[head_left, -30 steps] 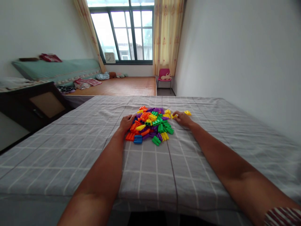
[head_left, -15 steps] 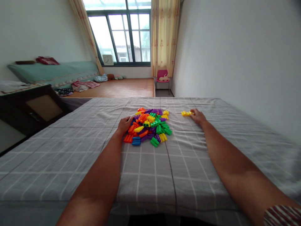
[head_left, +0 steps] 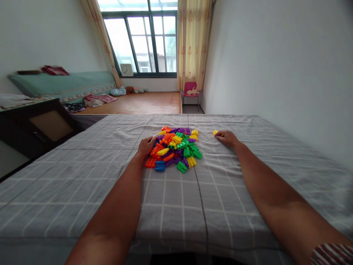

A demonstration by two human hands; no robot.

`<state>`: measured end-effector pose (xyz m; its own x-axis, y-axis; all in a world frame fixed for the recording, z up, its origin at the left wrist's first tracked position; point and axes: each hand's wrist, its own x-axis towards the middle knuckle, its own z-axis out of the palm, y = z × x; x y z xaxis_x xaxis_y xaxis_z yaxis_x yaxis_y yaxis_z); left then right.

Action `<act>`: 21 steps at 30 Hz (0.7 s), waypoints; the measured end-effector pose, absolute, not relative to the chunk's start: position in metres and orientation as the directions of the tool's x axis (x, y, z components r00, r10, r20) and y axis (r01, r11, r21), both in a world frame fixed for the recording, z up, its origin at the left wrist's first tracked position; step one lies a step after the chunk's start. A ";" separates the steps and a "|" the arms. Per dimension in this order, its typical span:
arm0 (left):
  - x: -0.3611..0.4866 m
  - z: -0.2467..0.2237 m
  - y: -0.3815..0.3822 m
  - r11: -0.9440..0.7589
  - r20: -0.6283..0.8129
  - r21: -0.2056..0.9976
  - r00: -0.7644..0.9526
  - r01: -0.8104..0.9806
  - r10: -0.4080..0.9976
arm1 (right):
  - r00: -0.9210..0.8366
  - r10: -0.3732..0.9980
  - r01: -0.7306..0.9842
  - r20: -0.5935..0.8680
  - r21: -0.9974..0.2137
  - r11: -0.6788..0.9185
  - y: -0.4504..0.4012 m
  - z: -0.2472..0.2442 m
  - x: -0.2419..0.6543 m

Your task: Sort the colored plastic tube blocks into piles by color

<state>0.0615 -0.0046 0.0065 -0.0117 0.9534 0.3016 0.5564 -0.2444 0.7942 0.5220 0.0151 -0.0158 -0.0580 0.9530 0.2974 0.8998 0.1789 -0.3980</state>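
Observation:
A pile of plastic building blocks (head_left: 176, 145) in orange, yellow, green, purple and blue lies on the grey checked cloth (head_left: 176, 209). My left hand (head_left: 146, 146) rests against the pile's left edge, its fingers bent loosely beside the blocks; a blue one shows near the fingertips. To the right of the pile, apart from it, my right hand (head_left: 227, 138) is closed over yellow blocks (head_left: 215, 132). Only their left end sticks out past the fingers; the rest is hidden. At the front of the pile lie a blue block (head_left: 160, 165) and a green block (head_left: 181, 167).
Beyond the cloth stands a bed with a brown mat (head_left: 154, 101). A pink chair (head_left: 191, 90) with a plush toy is at the back. A dark cabinet (head_left: 41, 125) stands at left, and a white wall (head_left: 281, 66) runs along the right.
My right hand has shifted left and now covers most of the yellow blocks that showed before. My left hand and the pile look the same.

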 end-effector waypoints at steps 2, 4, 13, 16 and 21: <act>0.062 0.007 -0.005 -0.245 0.297 0.796 -0.004 0.553 0.955 | -0.066 0.934 0.908 0.352 -0.366 0.203 0.017 -0.019 0.520; 0.062 0.007 -0.005 -0.251 0.298 0.797 0.002 0.549 0.954 | -0.077 0.925 0.905 0.372 -0.364 0.222 0.018 -0.019 0.520; 0.059 0.002 0.000 -0.277 0.320 0.791 0.017 0.546 0.947 | 0.400 0.809 0.862 0.432 -0.478 -0.171 0.014 -0.013 0.555; 0.056 -0.002 0.003 -0.274 0.305 0.793 0.036 0.544 0.952 | 0.360 0.864 0.851 0.353 -0.504 -0.149 0.013 -0.022 0.561; 0.052 -0.006 0.001 -0.281 0.301 0.805 0.048 0.523 0.952 | 0.332 0.868 0.884 0.369 -0.442 -0.151 0.015 -0.027 0.548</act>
